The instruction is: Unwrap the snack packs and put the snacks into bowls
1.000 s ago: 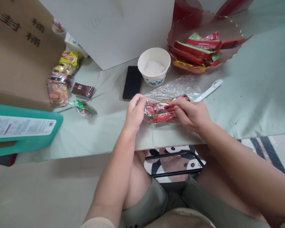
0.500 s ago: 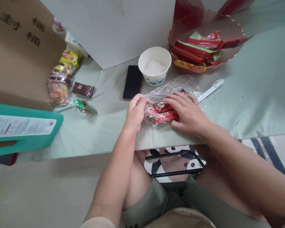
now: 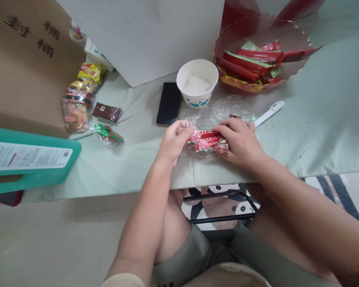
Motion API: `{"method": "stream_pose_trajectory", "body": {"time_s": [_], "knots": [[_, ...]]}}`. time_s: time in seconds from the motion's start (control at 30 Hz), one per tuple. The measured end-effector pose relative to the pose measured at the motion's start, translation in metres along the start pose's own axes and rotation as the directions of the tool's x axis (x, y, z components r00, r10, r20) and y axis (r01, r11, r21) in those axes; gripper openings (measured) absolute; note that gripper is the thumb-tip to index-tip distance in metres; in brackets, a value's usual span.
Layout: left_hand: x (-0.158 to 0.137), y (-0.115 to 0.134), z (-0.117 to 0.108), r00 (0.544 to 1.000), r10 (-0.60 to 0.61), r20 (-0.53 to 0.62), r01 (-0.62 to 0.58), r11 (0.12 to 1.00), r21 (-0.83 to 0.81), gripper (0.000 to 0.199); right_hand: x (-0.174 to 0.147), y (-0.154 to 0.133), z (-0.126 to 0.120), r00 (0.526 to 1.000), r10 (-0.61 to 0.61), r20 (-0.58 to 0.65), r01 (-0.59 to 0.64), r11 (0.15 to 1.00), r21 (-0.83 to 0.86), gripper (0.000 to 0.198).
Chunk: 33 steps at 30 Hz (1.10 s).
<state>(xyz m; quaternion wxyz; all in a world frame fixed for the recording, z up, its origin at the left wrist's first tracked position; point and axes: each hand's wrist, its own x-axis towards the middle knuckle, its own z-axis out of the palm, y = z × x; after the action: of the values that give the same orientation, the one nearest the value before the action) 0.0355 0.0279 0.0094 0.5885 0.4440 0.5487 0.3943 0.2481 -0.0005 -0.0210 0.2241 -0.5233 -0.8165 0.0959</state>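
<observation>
A clear plastic bag [image 3: 227, 107] lies on the cloth-covered table, with red snack packets [image 3: 208, 142] showing through it. My left hand [image 3: 175, 141] is closed on the bag's left side, its film bunched between thumb and fingers. Over the right part of the bag, my right hand [image 3: 241, 139] curls its fingers round the packets and the film. A brown wrapper shows beneath its fingertips; the palm hides the rest. Just beyond the right hand, a white plastic handle [image 3: 269, 113] sticks out, its other end hidden.
Behind the bag stand a white paper cup [image 3: 197, 83] and a phone [image 3: 169, 103]. A gold-rimmed red bowl [image 3: 263, 85] holds several red packets. Wrapped snacks [image 3: 107, 112] lie at left beside a cardboard box [image 3: 26, 87] and a green case [image 3: 32, 159]. A white box [image 3: 143, 36] stands behind.
My left hand has gathered more of the film into its grip. My right hand's fingers, spread flat over the bag before, have curled inward round the packets.
</observation>
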Motion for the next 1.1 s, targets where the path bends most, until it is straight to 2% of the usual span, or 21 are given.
{"method": "stream_pose_trajectory", "body": {"time_s": [0.13, 0.33, 0.4, 0.53, 0.7, 0.8, 0.87, 0.93, 1.03, 1.1], "knots": [[-0.002, -0.002, 0.001, 0.999, 0.017, 0.032, -0.013, 0.992, -0.123, 0.035, 0.002, -0.004, 0.0, 0.998, -0.024, 0.055, 0.024, 1.0, -0.005, 0.04], [-0.001, 0.004, -0.002, 0.993, -0.027, 0.117, 0.067, 0.936, -0.346, 0.059, 0.001, -0.006, 0.0, 0.999, -0.027, 0.03, 0.028, 1.0, -0.007, 0.043], [0.001, 0.005, -0.003, 0.997, -0.006, 0.081, 0.036, 0.924, -0.38, 0.058, 0.001, -0.006, 0.0, 1.0, -0.026, 0.003, 0.026, 1.0, 0.009, 0.039], [0.002, 0.003, 0.0, 1.0, 0.007, -0.021, -0.014, 0.937, -0.348, 0.041, 0.001, -0.006, 0.0, 0.997, 0.023, -0.076, -0.021, 0.999, 0.03, 0.035], [-0.006, 0.002, 0.011, 0.993, -0.031, 0.112, 0.058, 0.968, -0.244, 0.034, 0.002, -0.005, 0.002, 0.987, 0.078, -0.141, -0.078, 0.997, 0.006, 0.036], [-0.007, 0.001, 0.014, 0.995, -0.07, 0.077, 0.086, 0.97, -0.227, 0.023, 0.002, -0.006, 0.004, 0.989, 0.084, -0.12, -0.085, 0.996, -0.004, 0.036], [-0.006, 0.001, 0.014, 0.996, -0.08, 0.043, 0.089, 0.96, -0.265, 0.026, 0.002, -0.007, 0.004, 0.991, 0.091, -0.097, -0.092, 0.996, 0.003, 0.036], [-0.005, 0.003, 0.013, 0.995, -0.087, 0.058, 0.101, 0.946, -0.307, 0.033, 0.002, -0.009, 0.005, 0.991, 0.101, -0.087, -0.099, 0.995, 0.023, 0.037], [-0.004, 0.007, 0.013, 0.992, -0.097, 0.085, 0.121, 0.922, -0.367, 0.042, 0.003, -0.007, 0.004, 0.987, 0.113, -0.111, -0.103, 0.99, 0.093, 0.038], [-0.004, 0.009, 0.013, 0.993, -0.103, 0.061, 0.119, 0.912, -0.392, 0.043, 0.004, -0.005, 0.003, 0.983, 0.121, -0.139, -0.1, 0.984, 0.147, 0.037]]}}
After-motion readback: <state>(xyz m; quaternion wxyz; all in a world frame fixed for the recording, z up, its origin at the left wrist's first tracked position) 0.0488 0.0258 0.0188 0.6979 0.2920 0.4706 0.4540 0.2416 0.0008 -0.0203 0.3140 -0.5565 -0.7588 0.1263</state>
